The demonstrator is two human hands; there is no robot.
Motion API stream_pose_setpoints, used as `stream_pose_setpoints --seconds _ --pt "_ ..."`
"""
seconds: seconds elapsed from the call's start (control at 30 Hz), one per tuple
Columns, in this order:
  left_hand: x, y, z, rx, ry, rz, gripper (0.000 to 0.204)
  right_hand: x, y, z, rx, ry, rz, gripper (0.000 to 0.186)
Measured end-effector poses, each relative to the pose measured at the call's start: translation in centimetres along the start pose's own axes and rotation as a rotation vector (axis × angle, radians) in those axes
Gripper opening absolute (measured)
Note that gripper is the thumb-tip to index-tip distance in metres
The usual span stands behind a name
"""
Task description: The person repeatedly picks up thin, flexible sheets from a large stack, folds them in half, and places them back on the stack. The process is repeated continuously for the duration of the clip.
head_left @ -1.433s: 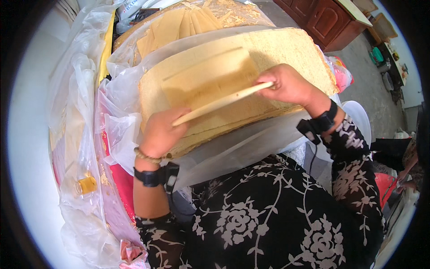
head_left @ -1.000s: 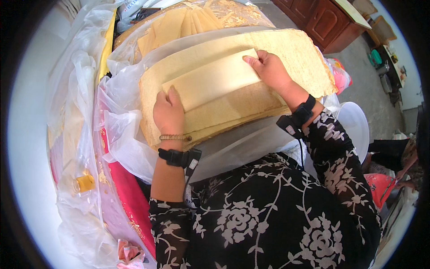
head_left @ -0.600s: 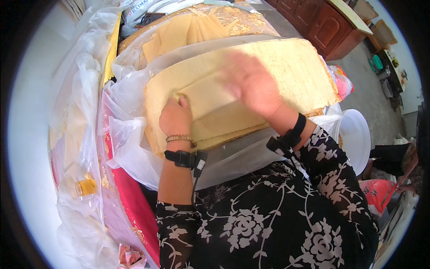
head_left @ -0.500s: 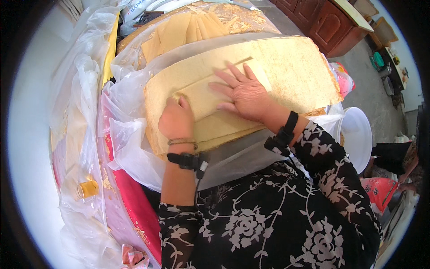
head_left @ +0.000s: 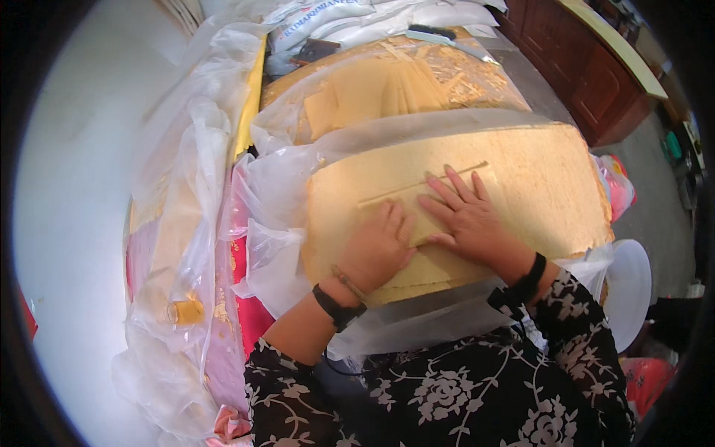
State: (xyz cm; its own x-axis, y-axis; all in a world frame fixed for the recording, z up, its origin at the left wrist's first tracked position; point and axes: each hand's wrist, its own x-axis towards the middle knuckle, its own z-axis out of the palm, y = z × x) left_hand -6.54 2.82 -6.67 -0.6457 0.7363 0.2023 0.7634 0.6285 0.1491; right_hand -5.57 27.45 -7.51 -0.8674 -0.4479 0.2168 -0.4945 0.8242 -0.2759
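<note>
A stack of large, thin, pale yellow sheets (head_left: 551, 179) lies in front of me on clear plastic. On top of it is a smaller rectangular yellow sheet (head_left: 497, 195) with a straight far edge. My right hand (head_left: 473, 227) rests flat on this smaller piece, fingers spread toward the far side. Close beside it, my left hand (head_left: 376, 246) lies palm down over the piece's left part, fingers stretched out and holding nothing I can see. Part of the smaller sheet is hidden under both hands.
Beyond the stack, cut yellow rectangles (head_left: 372, 93) lie fanned out near loose scraps and a brush (head_left: 432, 33). Crumpled clear plastic (head_left: 197, 186) covers the left side, with a jar of yellow contents (head_left: 185, 312) there. A white tub (head_left: 629, 290) stands at the right.
My left hand has gone from curled at the smaller sheet's left end to lying flat, nearer my right hand. The right hand stays spread on the sheet. The whole view has shifted.
</note>
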Motion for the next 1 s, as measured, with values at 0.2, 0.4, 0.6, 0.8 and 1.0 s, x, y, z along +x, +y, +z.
stream_pose_setpoints --seconds 0.2,0.4,0.6,0.8,1.0 --pt "1.2 -0.1 0.1 0.198 0.134 0.027 0.042 -1.8 3.8 -4.5 0.209 0.246 0.147 0.059" --pt "4.0 -0.5 -0.1 0.386 0.127 -0.073 0.038 -2.3 6.9 -2.8 -0.033 0.12 0.4 0.064" --pt "6.0 -9.9 -6.5 0.413 0.187 -0.305 0.04 -1.6 5.9 -2.8 -0.139 0.008 0.442 0.073" --pt "12.6 -32.2 -2.0 0.608 0.117 -0.794 0.038 -1.1 5.9 -3.2 -0.088 -0.046 0.47 0.078" --pt "11.5 -46.4 11.6 -0.209 -0.516 -0.45 0.066 -1.5 7.1 -2.7 -0.066 -0.035 0.467 0.074"
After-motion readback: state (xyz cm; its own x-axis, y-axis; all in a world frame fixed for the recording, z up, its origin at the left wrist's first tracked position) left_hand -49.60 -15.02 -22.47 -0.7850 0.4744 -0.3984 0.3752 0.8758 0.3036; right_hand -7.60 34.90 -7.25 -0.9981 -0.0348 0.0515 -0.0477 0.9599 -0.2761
